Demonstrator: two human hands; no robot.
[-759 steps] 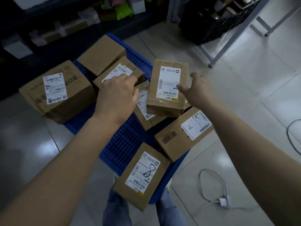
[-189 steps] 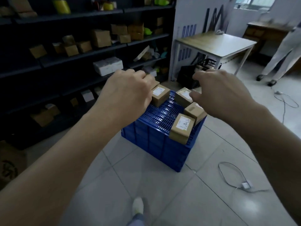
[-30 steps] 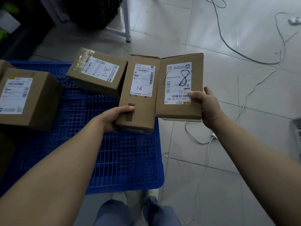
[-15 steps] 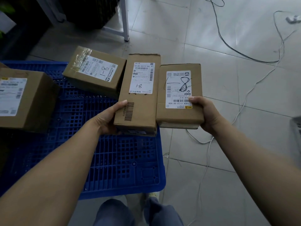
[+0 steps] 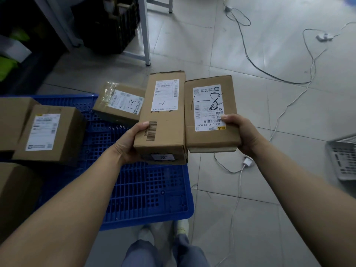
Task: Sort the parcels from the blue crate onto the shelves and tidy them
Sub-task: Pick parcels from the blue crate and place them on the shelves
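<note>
Parcels marked 1-8 fill both grasps: my left hand (image 5: 129, 146) clasps the long carton (image 5: 163, 116) and my right hand (image 5: 243, 134) the flatter carton (image 5: 210, 112). They are touching, long axes pointing away from me, above the blue crate (image 5: 146, 191). Dark shelving (image 5: 36, 61) lies up-left, nearer my left.

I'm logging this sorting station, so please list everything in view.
long parcel: one, brown, in left grip
short parcel: one, brown, in right grip, beside the long one
other parcels: at least three, brown, on the crate
blue crate: one, blue, on floor
cables: several, white, across floor tiles
black basket: one, black, top of view
grey basket: one, grey, right edge
left hand: one, holding long parcel
right hand: one, holding short parcel
</note>
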